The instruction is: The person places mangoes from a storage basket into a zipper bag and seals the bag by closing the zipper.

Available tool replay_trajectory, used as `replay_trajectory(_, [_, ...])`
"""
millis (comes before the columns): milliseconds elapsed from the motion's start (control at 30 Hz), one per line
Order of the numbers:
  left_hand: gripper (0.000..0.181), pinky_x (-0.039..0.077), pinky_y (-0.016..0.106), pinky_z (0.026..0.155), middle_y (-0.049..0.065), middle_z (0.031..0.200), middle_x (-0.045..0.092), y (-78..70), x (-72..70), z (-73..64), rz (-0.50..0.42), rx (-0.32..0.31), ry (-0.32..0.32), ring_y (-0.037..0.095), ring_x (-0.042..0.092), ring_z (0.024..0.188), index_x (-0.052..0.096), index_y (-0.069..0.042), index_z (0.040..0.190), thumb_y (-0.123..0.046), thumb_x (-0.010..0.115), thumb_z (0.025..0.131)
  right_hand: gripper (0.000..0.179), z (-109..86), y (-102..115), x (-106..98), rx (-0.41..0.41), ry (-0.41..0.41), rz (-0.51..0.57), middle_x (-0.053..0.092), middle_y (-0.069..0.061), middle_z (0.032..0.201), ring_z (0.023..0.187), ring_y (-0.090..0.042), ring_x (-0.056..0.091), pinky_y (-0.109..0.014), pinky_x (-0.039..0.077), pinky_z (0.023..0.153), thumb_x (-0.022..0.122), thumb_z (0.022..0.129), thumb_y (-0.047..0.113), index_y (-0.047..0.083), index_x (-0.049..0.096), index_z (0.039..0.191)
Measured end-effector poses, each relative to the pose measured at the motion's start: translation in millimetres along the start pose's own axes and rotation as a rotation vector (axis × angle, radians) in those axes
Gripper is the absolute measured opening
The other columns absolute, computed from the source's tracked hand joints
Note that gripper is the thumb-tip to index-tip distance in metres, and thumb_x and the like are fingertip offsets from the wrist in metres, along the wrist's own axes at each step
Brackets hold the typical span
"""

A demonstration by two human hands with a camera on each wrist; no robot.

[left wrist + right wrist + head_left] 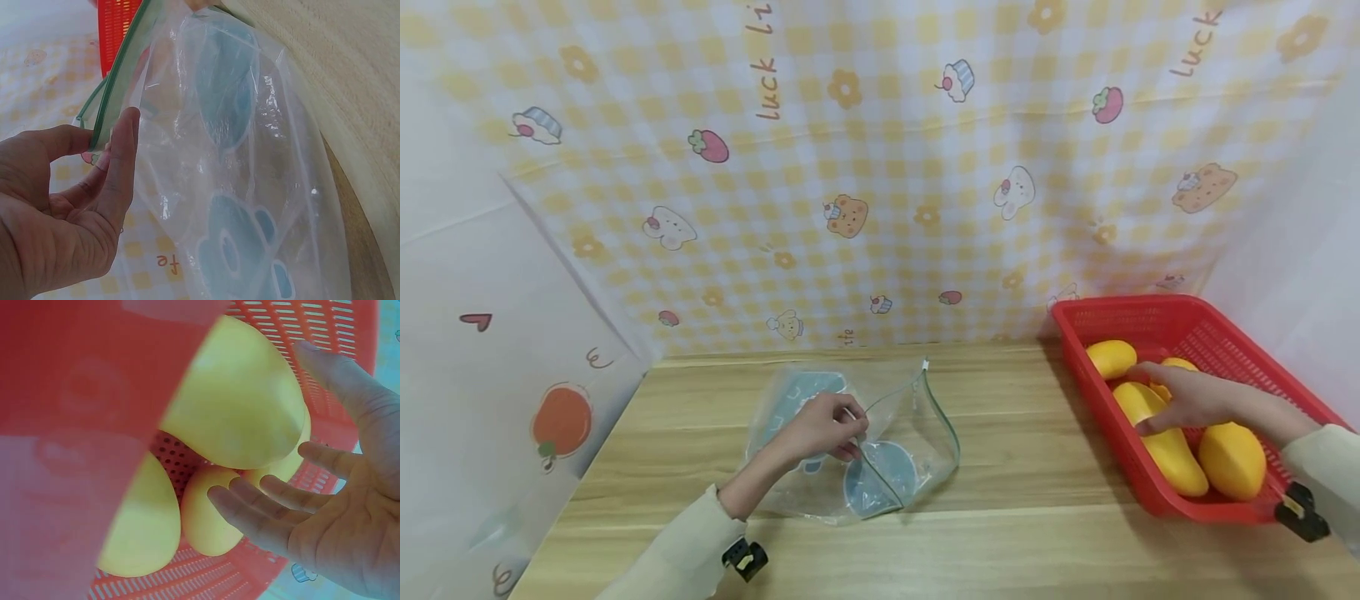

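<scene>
A clear zip bag [883, 479] with pale blue prints and a green seal lies on the wooden table, its mouth spread toward the right. My left hand [829, 425] pinches one edge of that mouth; the left wrist view shows the green seal strip [119, 81] between thumb and fingers. To the right, my right hand [1198, 398] is inside a red basket [1101, 412], fingers spread over a long yellow mango [1172, 458]. In the right wrist view the fingers are extended beside the mangoes [244, 394], not closed round any. A rounder mango [1232, 460] sits nearest the front.
Another mango [1111, 358] lies at the basket's back left corner. Behind the table [1015, 533] hangs a yellow checked cloth [910, 250], and white sheets stand at both sides. The basket's raised walls surround the mangoes.
</scene>
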State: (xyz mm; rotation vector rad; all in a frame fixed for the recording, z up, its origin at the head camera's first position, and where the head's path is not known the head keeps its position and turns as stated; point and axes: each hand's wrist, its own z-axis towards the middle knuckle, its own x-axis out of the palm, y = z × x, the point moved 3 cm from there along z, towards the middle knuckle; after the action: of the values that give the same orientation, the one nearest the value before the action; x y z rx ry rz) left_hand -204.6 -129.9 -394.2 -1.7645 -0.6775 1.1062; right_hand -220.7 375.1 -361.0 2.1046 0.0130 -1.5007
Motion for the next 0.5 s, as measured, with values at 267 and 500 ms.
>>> replay_trajectory(267, [0.014,0.064,0.04,0.062,0.014,0.083,0.065,2.8,-2.3,-0.4,0.009,0.011,0.003,0.035,0.072,0.069,0.066,0.008,0.104,-0.005,0.064,0.099,0.092,5.2,-2.1,5.5,-0.017,0.015,-0.063,0.061,-0.02,0.119,0.106,-0.041,0.057,-0.065,0.053,0.087,0.092,0.073,0.032,-0.013,0.045,0.139])
replay_trajectory(500, [0.013,0.063,0.036,0.061,0.015,0.083,0.066,2.0,-1.0,-0.1,0.012,-0.005,-0.002,0.032,0.072,0.069,0.066,0.007,0.104,-0.004,0.063,0.099,0.092,8.3,-1.8,7.7,0.002,0.058,-0.033,0.06,-0.021,0.117,0.1,-0.038,0.057,-0.057,0.057,0.082,0.09,0.075,0.025,-0.014,0.039,0.141])
